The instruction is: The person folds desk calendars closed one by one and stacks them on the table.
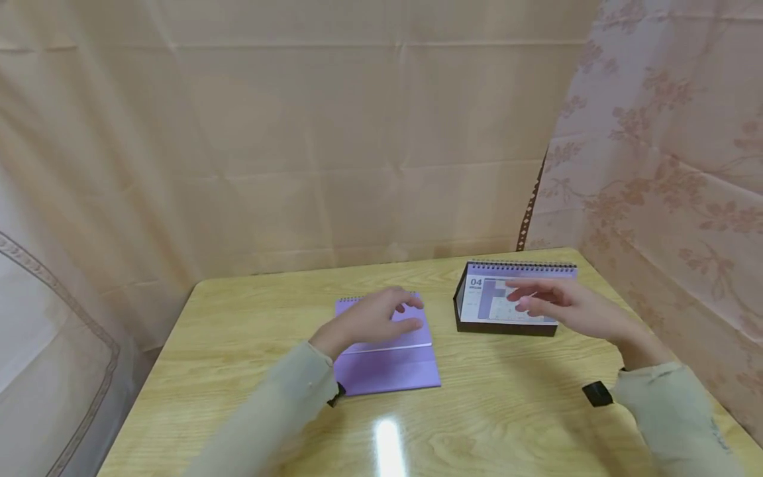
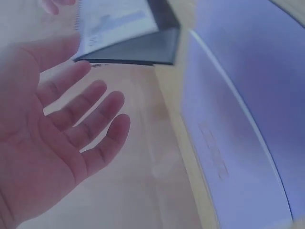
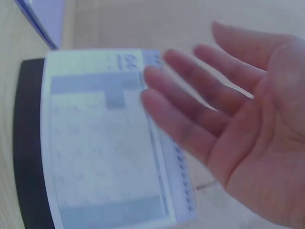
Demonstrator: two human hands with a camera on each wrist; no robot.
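Note:
A spiral-bound desk calendar (image 1: 477, 308) with a dark base stands tilted on the table's right side, its page marked 04. In front of it hovers my right hand (image 1: 575, 310), fingers loosely bent and holding nothing; it hides part of the page. A purple spiral-bound item (image 1: 390, 372), crossed by a pale line, lies at the middle of the table. My left hand (image 1: 375, 318) is above this purple item, thumb and fingers apart. In the left wrist view the left palm (image 2: 43, 157) bears nothing; the right wrist view shows the right palm (image 3: 267, 157) bare too.
The wooden table (image 1: 250, 371) has its far edge along a beige curtain (image 1: 369, 146). A patterned pink curtain (image 1: 673, 165) hangs on the right, and a pale cloth (image 1: 53, 358) on the left. Light reflects off the table's front part.

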